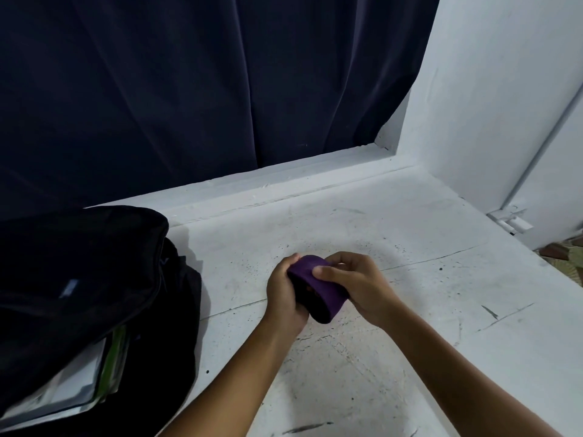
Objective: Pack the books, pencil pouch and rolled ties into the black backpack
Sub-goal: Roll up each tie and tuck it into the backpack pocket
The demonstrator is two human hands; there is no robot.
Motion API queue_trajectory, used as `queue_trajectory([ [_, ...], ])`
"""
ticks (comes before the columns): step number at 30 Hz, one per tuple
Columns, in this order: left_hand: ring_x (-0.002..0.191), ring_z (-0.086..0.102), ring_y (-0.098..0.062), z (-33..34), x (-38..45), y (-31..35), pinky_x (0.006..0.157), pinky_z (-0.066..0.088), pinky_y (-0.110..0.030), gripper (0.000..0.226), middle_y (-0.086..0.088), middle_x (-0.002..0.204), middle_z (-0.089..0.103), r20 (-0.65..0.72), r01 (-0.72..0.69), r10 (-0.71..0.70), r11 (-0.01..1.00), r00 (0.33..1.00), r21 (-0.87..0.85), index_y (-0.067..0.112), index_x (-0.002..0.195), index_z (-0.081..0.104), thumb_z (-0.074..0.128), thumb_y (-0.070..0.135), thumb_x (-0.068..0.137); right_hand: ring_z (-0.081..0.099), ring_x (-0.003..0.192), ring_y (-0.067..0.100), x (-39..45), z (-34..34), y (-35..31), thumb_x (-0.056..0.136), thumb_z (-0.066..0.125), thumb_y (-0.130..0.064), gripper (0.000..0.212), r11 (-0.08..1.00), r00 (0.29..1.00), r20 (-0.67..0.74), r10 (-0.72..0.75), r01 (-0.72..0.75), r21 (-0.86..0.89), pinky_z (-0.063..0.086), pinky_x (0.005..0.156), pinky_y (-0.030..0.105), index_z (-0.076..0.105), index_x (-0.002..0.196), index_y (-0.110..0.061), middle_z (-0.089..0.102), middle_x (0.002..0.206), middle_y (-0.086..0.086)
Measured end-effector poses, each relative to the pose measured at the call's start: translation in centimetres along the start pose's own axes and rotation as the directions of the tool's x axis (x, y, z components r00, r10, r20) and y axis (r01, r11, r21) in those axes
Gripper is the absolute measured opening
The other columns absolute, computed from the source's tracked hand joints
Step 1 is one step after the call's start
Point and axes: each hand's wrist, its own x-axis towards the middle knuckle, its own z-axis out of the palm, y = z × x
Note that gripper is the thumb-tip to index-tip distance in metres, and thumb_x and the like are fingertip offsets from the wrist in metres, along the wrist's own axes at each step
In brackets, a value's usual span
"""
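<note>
Both hands met over the middle of the white surface [362,222], gripping a rolled purple tie [318,287] between them. The left hand [285,294] curled around the roll's left side, while the right hand [353,285] closed over its top, thumb pressed on the cloth — the tie was held just above the surface. At the surface's left edge lay the black backpack [79,279], unzipped, with books [85,383] showing in its opening — a dark curtain [189,89] hung behind.

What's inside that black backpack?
The backpack gapes at its near end, showing book edges, white and green. The dark flap hides everything deeper, so a pouch or ties cannot be confirmed.
</note>
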Motion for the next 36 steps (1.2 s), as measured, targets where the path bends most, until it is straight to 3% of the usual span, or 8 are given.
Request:
queue_trajectory([
  [5, 0.071, 0.065, -0.029, 0.0, -0.5, 0.9, 0.067, 0.054, -0.038, 0.021, -0.014, 0.076, 0.065, 0.061, -0.067, 0.072, 0.994, 0.996, -0.09, 0.007, 0.088, 0.062, 0.056, 0.027, 0.091, 0.068, 0.083, 0.016, -0.4, 1.4, 0.0, 0.068, 0.081, -0.042, 0.035, 0.954, 0.976, -0.138, -0.169, 0.127, -0.271, 0.058, 0.064, 0.029, 0.071, 0.088, -0.016, 0.07, 0.091, 0.004],
  [9, 0.082, 0.066, -0.035, -0.2, -1.1, 2.3, 0.082, 0.055, -0.047, 0.02, -0.018, 0.086, 0.068, 0.073, -0.144, 0.151, 0.985, 0.986, -0.092, 0.01, 0.088, 0.07, 0.055, 0.023, 0.091, 0.068, 0.1, 0.032, -0.1, 2.2, -0.9, 0.073, 0.073, -0.042, 0.06, 0.978, 0.981, 0.095, 0.171, -0.181, 0.101, 0.059, 0.078, 0.049, 0.058, 0.124, -0.014, 0.065, 0.117, 0.013],
  [12, 0.103, 0.066, -0.033, -1.2, -1.5, 3.9, 0.1, 0.049, -0.047, 0.025, -0.015, 0.103, 0.073, 0.045, -0.371, 0.369, 0.928, 0.928, 0.037, 0.012, 0.117, 0.061, 0.048, 0.013, 0.096, 0.067, 0.101, 0.036, 0.6, 3.0, -2.4, 0.082, 0.065, -0.025, 0.047, 0.938, 0.94, 0.304, 0.155, -0.237, 0.255, 0.058, 0.076, 0.047, 0.059, 0.125, -0.005, 0.066, 0.118, 0.02],
  [16, 0.123, 0.054, -0.012, -3.4, -3.6, 7.5, 0.1, 0.046, -0.026, 0.039, 0.003, 0.127, 0.061, 0.092, -0.613, 0.649, 0.649, 0.755, 0.451, 0.026, 0.126, 0.055, 0.064, 0.028, 0.087, 0.068, 0.086, 0.031, 1.8, 5.1, -4.4, 0.071, 0.078, -0.026, 0.051, 0.951, 0.922, 0.387, 0.018, -0.136, 0.278, 0.059, 0.068, 0.038, 0.067, 0.111, 0.004, 0.068, 0.104, 0.025],
  [20, 0.098, 0.063, -0.011, -6.4, -7.2, 11.6, 0.085, 0.048, -0.023, 0.041, 0.006, 0.101, 0.069, 0.088, -0.62, 0.836, 0.327, 0.542, 0.713, 0.022, 0.118, 0.059, 0.077, 0.027, 0.081, 0.067, 0.082, 0.031, 2.5, 9.6, -5.7, 0.049, 0.094, -0.038, 0.081, 0.98, 0.91, 0.401, -0.1, 0.019, 0.2, 0.059, 0.066, 0.035, 0.065, 0.112, 0.003, 0.068, 0.101, 0.025],
  [27, 0.085, 0.072, -0.014, -10.9, -13.5, 18.6, 0.08, 0.056, -0.029, 0.063, -0.007, 0.092, 0.075, 0.098, -0.55, 0.636, 0.568, 0.766, 0.613, 0.021, 0.12, 0.058, 0.088, 0.03, 0.065, 0.069, 0.078, 0.017, 0.4, 18.6, -7.9, 0.056, 0.079, -0.028, 0.062, 0.983, 0.893, 0.428, -0.143, 0.08, 0.164, 0.053, 0.062, 0.022, 0.063, 0.113, -0.014, 0.071, 0.094, 0.009],
  [32, 0.085, 0.073, -0.025, -16.6, -16.5, 23.1, 0.075, 0.056, -0.034, 0.086, -0.015, 0.093, 0.075, 0.215, -0.522, 0.522, 0.561, 0.825, 0.643, 0.024, 0.126, 0.053, 0.095, 0.027, 0.052, 0.067, 0.103, 0.018, -1.4, 25.3, -8.3, 0.063, 0.087, -0.035, 0.055, 0.983, 0.878, 0.455, -0.15, 0.183, -0.031, 0.053, 0.087, 0.03, 0.066, 0.113, -0.029, 0.064, 0.117, 0.01],
  [36, 0.079, 0.07, -0.02, -21.5, -18.5, 27.1, 0.081, 0.056, -0.039, 0.117, -0.008, 0.094, 0.075, 0.304, -0.436, 0.326, 0.492, 0.895, 0.754, 0.04, 0.148, 0.025, 0.093, 0.015, 0.055, 0.065, 0.11, 0.014, -2.9, 29.4, -9.6, 0.068, 0.084, -0.025, 0.066, 0.965, 0.751, 0.659, 0.035, 0.145, -0.216, 0.051, 0.089, 0.031, 0.058, 0.129, -0.03, 0.068, 0.121, 0.003],
])
